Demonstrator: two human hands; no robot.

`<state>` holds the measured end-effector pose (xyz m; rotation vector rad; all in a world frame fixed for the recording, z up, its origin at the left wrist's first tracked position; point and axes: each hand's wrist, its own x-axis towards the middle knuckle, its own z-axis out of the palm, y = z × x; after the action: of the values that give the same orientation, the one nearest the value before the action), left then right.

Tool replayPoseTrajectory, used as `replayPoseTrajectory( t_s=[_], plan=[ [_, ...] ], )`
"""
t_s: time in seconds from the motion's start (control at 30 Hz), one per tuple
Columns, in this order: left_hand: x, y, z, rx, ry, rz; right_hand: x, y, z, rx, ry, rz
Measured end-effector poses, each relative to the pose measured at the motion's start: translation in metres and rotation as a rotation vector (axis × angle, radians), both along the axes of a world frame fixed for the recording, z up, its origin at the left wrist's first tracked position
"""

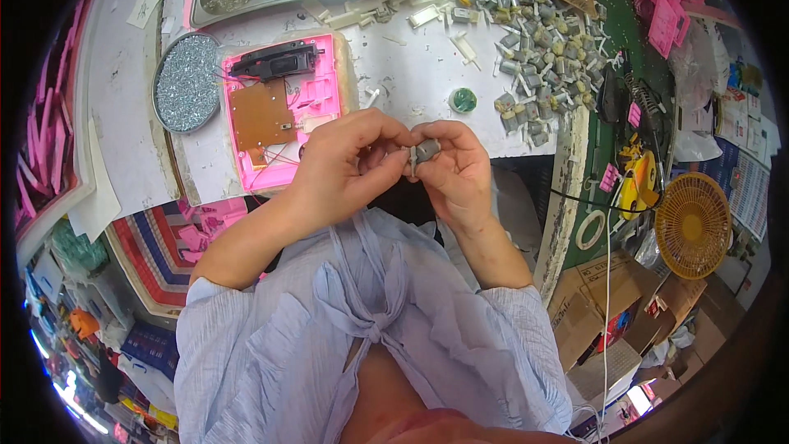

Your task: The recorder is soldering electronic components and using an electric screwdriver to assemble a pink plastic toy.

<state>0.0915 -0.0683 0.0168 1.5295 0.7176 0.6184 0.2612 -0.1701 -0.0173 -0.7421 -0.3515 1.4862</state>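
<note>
Small grey motor (pixel 426 150) mostly hidden by hands (pixel 394 160); end detail perhaps too small.

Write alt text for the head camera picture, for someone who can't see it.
Seen from above, a person's left hand and right hand together pinch a small grey motor over a cluttered white workbench. An open pink plastic casing with a brown circuit board lies left; a pile of grey motors lies right.

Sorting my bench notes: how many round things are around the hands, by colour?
Silver round tin of screws: 1
Green round piece: 1
Yellow fan: 1
White tape ring: 1
Total: 4
Both hands pinch one small grey motor.
</note>
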Motion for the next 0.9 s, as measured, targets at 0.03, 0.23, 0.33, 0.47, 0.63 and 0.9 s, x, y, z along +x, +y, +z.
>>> replayPoseTrajectory(
  t_s=[0.03, 0.23, 0.33, 0.47, 0.63, 0.9],
  plan=[
    [0.002, 0.000, 0.001, 0.051, 0.022, 0.006, 0.000, 0.001, 0.000, 0.004, -0.008, -0.019],
    [0.007, 0.000, 0.000, 0.261, 0.072, 0.005, 0.001, 0.001, -0.005, 0.021, 0.109, -0.011],
    [0.008, 0.001, -0.001, 0.332, 0.078, -0.012, 0.008, 0.002, -0.003, 0.001, 0.229, 0.054],
    [0.001, 0.004, 0.002, 0.296, 0.087, -0.008, 0.035, -0.003, -0.001, -0.023, 0.021, 0.010],
    [-0.019, 0.005, -0.009, 0.219, -0.010, 0.067, 0.100, 0.008, 0.008, -0.216, -1.044, -0.090],
    [-0.036, -0.005, -0.012, 0.054, -0.006, 0.096, 0.109, 0.041, 0.024, -0.151, -1.536, 0.301]
  ],
)
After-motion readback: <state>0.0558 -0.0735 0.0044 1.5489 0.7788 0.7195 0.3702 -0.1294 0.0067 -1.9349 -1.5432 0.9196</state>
